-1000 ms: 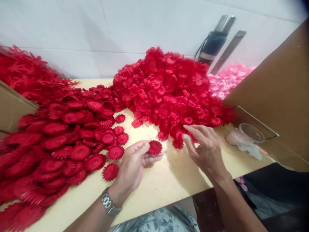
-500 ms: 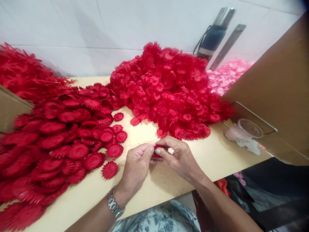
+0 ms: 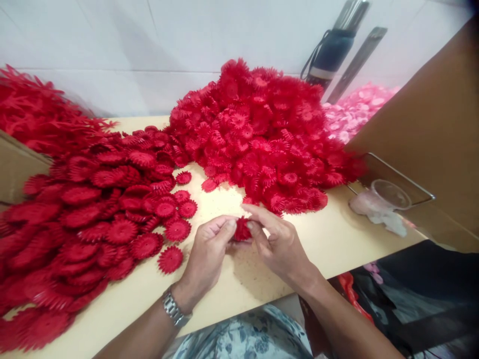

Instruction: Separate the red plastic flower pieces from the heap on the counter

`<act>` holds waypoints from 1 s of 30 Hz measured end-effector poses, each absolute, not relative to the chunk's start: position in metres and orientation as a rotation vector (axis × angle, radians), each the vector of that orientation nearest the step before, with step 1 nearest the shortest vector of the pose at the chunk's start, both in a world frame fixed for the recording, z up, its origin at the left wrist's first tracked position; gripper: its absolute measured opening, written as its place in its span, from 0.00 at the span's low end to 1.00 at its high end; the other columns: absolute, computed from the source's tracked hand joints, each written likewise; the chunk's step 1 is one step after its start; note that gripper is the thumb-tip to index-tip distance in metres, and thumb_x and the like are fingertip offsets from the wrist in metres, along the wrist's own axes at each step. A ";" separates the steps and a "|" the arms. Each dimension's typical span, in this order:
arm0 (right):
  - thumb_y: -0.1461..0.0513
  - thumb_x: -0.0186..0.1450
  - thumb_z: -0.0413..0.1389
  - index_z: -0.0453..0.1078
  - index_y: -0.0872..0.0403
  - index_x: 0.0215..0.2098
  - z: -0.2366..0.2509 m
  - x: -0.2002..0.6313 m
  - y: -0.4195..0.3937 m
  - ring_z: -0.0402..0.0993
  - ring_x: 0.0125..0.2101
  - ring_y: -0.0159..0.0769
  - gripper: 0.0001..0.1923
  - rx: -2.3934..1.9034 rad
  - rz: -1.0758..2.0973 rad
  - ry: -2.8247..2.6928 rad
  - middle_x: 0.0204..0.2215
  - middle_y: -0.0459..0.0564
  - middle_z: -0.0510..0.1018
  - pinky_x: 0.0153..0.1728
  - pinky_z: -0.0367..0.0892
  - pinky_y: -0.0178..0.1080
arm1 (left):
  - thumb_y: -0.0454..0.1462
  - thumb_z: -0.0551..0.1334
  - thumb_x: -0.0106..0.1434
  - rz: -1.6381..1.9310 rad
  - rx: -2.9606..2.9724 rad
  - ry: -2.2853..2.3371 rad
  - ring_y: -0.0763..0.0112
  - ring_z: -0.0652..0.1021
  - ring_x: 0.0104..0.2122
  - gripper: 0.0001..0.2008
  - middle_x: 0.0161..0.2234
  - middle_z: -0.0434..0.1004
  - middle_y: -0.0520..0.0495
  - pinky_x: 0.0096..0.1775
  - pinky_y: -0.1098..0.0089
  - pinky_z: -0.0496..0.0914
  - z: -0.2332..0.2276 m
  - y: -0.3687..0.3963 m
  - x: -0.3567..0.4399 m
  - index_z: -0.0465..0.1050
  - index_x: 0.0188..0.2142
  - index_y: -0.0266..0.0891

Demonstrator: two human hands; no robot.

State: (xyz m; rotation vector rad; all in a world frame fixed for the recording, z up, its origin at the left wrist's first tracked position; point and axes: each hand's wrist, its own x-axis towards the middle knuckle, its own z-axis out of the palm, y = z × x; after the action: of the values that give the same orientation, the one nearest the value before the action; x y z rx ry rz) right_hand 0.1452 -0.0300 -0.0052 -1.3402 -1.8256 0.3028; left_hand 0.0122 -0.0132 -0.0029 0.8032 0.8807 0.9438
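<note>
Between my two hands is a small red artificial flower piece (image 3: 242, 229) with fringed petals, held just above the table's front part. My left hand (image 3: 211, 252) pinches its left side between thumb and fingers. On the other side, my right hand (image 3: 279, 244) grips the piece with the thumb, while its index finger stretches out over the top. To the left lie loose red fringed discs (image 3: 121, 232), stacked in a spread-out pile. Behind my hands rises a big heap of red fringed flower pieces (image 3: 258, 134).
Red pointed petals (image 3: 41, 117) lie at the far left. Pink pieces (image 3: 361, 109) sit at the back right, near a dark blue flask (image 3: 331, 52) and a metal strip (image 3: 357, 65). Brown cardboard (image 3: 430, 129) stands on the right beside a clear plastic cup (image 3: 392, 194).
The right index finger has lifted and straightened away from the flower piece, showing more of its petals. The left hand keeps its pinch. The view has shifted slightly.
</note>
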 end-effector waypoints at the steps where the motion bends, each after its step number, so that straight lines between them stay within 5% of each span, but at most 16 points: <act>1: 0.69 0.62 0.47 0.65 0.56 0.46 -0.006 0.145 -0.030 0.74 0.32 0.34 0.14 -1.348 0.291 -1.818 0.31 0.51 0.77 0.32 0.70 0.35 | 0.38 0.63 0.54 0.942 0.792 0.860 0.71 0.76 0.28 0.07 0.28 0.77 0.49 0.31 0.71 0.72 -0.002 -0.013 0.012 0.75 0.32 0.36; 7: 0.67 0.63 0.49 0.62 0.55 0.36 -0.009 0.142 -0.030 0.70 0.30 0.34 0.03 -1.311 0.136 -1.846 0.29 0.50 0.71 0.30 0.68 0.36 | 0.32 0.64 0.52 0.995 0.734 0.877 0.74 0.75 0.23 0.03 0.23 0.76 0.51 0.26 0.74 0.71 -0.003 -0.011 0.013 0.75 0.28 0.35; 15: 0.65 0.64 0.49 0.65 0.58 0.37 -0.011 0.143 -0.029 0.69 0.37 0.39 0.05 -1.341 -0.106 -1.961 0.35 0.56 0.72 0.37 0.68 0.40 | 0.33 0.64 0.52 1.013 0.679 0.906 0.75 0.74 0.23 0.03 0.22 0.74 0.51 0.25 0.75 0.71 -0.002 -0.012 0.015 0.74 0.26 0.34; 24: 0.68 0.64 0.47 0.66 0.56 0.30 -0.007 0.141 -0.028 0.69 0.33 0.36 0.08 -1.320 -0.088 -1.940 0.29 0.53 0.73 0.34 0.66 0.37 | 0.31 0.65 0.49 1.065 0.683 0.951 0.77 0.71 0.21 0.02 0.19 0.72 0.54 0.23 0.77 0.70 -0.002 -0.011 0.016 0.73 0.23 0.34; 30: 0.68 0.63 0.47 0.62 0.55 0.28 -0.003 0.143 -0.026 0.65 0.25 0.31 0.07 -1.334 0.193 -1.686 0.23 0.48 0.68 0.27 0.62 0.34 | 0.34 0.64 0.49 1.038 0.712 0.978 0.74 0.74 0.18 0.04 0.18 0.73 0.52 0.23 0.73 0.71 0.002 -0.010 0.015 0.71 0.25 0.33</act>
State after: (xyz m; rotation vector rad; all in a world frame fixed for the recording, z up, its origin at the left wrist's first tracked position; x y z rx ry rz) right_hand 0.1431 -0.0260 -0.0031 -1.3343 -1.6863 0.1927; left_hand 0.0148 -0.0104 0.0015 0.7123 0.9780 1.0379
